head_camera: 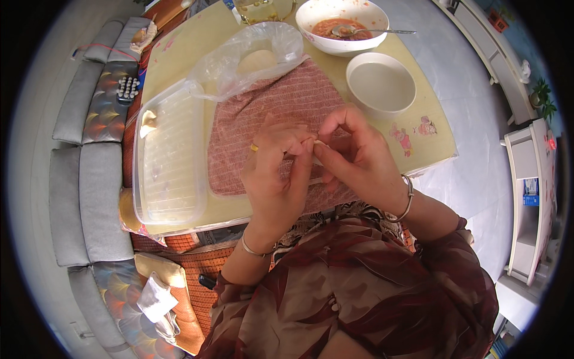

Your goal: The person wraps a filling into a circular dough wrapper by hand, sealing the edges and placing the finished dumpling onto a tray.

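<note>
Over a reddish cloth (269,103) on the table, my left hand (280,166) and my right hand (358,157) meet at the fingertips. Between them they pinch a small pale piece, probably dough (319,142), mostly covered by the fingers. A clear plastic bag with a round pale dough lump (258,61) lies at the cloth's far edge. To the left is a clear plastic tray (170,217) with one small folded dough piece (148,124) near its far left corner. A white bowl (306,42) at the back right holds reddish filling (329,28) and a metal spoon (381,31).
Nearer than the filling bowl stands a round white bowl (381,83), its contents hard to tell. A glass vessel (262,10) is at the table's far edge. The table's right edge (435,164) lies beyond my right wrist. A grey sofa (105,197) stands on the left.
</note>
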Motion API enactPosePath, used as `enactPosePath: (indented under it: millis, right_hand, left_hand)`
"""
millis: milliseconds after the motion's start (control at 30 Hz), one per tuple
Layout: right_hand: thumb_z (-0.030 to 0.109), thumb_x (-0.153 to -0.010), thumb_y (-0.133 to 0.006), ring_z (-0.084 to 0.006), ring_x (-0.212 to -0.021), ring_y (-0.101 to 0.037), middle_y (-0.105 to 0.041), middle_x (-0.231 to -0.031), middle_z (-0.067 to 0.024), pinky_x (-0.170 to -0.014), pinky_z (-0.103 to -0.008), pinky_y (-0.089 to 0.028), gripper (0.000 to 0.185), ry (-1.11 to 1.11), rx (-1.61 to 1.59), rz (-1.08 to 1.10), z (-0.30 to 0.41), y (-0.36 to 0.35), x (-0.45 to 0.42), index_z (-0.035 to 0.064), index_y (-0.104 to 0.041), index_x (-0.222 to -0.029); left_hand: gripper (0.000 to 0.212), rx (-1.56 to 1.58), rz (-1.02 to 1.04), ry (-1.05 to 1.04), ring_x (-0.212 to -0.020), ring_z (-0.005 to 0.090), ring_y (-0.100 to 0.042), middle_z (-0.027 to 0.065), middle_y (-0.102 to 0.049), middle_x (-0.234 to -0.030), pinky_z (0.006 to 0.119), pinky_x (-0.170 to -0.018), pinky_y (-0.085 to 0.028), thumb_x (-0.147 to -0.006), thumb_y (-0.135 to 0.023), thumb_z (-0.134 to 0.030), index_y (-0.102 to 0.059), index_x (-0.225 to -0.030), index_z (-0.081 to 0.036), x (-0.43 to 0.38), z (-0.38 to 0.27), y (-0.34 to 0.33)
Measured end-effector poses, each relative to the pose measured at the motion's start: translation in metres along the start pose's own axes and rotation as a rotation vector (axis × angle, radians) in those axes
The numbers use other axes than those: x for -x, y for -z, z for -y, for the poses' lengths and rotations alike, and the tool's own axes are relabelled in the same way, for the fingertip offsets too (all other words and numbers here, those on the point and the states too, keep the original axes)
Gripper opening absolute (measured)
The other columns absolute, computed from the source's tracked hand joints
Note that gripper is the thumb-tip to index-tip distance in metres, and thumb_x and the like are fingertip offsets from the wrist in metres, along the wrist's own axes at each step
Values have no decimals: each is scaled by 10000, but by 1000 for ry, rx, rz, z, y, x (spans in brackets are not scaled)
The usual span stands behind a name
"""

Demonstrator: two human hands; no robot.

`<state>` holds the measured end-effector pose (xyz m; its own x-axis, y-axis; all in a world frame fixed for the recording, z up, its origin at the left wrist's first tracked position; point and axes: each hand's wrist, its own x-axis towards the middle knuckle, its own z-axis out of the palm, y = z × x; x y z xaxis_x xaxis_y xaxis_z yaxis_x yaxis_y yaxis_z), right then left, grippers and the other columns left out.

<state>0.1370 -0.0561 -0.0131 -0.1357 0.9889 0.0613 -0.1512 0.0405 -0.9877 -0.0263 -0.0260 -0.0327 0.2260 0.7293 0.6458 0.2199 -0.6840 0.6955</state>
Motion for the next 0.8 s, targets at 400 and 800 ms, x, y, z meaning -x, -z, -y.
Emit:
enactPosePath:
  millis: [400, 800]
  right_hand:
    - [64, -981, -563, -95, -757, -654, -626, -1072, -76, -631, -242, -593, 227, 42, -290, -44, -5, 0, -11, 18, -512, -1197]
    - [103, -983, -583, -77, -747, -655, -659, -957, -49, -603, -227, -587, 208, 24, -246, -2, -5, -3, -9, 50, -543, -1180]
  left_hand:
    - [352, 234, -236, 205, -1080, 225, -615, 121, -578, -1171, 356, -912, -529, -870, -683, 16, -586, -1208, -5, -7, -5, -4]
    - [119, 137, -126, 136, -927, 171, -642, 89, -592, -1034, 269, -749, -565, -892, -659, 15, -623, -1005, -3, -2, -5, 5]
